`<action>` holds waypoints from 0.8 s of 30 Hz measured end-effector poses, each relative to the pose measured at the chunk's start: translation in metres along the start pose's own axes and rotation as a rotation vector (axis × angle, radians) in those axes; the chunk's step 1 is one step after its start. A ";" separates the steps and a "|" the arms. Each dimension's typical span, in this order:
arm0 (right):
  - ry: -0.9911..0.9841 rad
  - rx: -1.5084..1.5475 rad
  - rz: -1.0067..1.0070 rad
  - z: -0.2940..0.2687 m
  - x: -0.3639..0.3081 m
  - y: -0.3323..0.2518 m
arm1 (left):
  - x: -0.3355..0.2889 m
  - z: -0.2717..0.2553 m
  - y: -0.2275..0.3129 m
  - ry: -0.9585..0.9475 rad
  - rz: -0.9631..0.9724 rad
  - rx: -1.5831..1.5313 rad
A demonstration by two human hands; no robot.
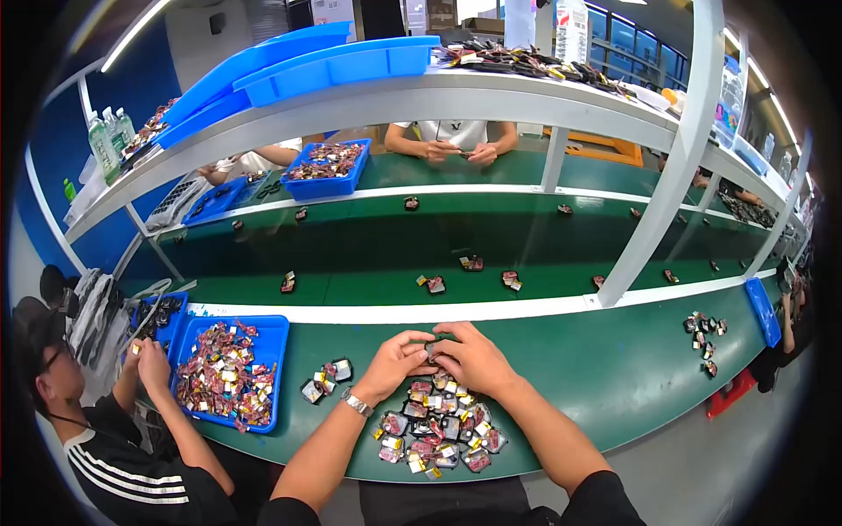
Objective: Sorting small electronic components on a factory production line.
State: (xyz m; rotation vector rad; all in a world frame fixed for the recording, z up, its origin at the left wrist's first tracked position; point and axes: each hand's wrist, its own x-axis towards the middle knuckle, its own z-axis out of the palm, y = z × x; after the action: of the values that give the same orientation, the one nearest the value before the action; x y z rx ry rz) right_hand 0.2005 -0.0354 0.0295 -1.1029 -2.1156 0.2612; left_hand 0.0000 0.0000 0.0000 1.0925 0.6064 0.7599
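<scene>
Pinching one small dark module (431, 350) closely between left hand (395, 366) and right hand (474, 358) at twelve o'clock of a heap of circuit modules (450, 428), apparently midway through this piece, with the heap seemingly remaining and a nine-o'clock cluster (341, 369) possibly done

White shelf frame (377, 92) spans the scene; slanted post (656, 175) at right. Far left on shelf: stacked blue trays (342, 68), overlapping, tilted. Left of these: clear bottles (103, 147), green-tinted, upright. Far centre, on shelf: labelled clear bottle (572, 33), upright. Right: blue tray (763, 311) at table edge; red object (731, 393) low beside table, kind unclear. Far right of centre, behind shelf: orange rack or pallet (605, 149). Near left: person in dark cap, striped black shirt (123, 473). Far centre: person in white shirt (456, 133). Upper left: lit strip lamp (134, 35).
</scene>
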 end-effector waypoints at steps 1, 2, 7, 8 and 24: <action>0.017 0.009 -0.005 0.000 0.000 -0.002 | -0.001 0.000 0.001 0.003 0.001 0.000; 0.034 0.018 -0.009 0.001 0.000 -0.003 | -0.002 -0.001 0.002 0.006 0.002 0.001; 0.071 0.039 0.050 0.000 0.000 -0.001 | 0.003 0.001 -0.002 -0.045 0.034 0.006; 0.074 0.045 0.081 0.002 0.000 -0.002 | 0.002 0.000 -0.001 -0.057 0.034 0.016; 0.124 0.192 0.113 0.012 -0.006 0.002 | -0.001 0.002 0.000 -0.028 0.003 -0.001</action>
State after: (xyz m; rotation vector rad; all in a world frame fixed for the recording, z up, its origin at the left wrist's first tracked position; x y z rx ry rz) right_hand 0.1955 -0.0376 0.0165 -1.0971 -1.8798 0.4291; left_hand 0.0008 -0.0016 0.0011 1.1018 0.5810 0.7462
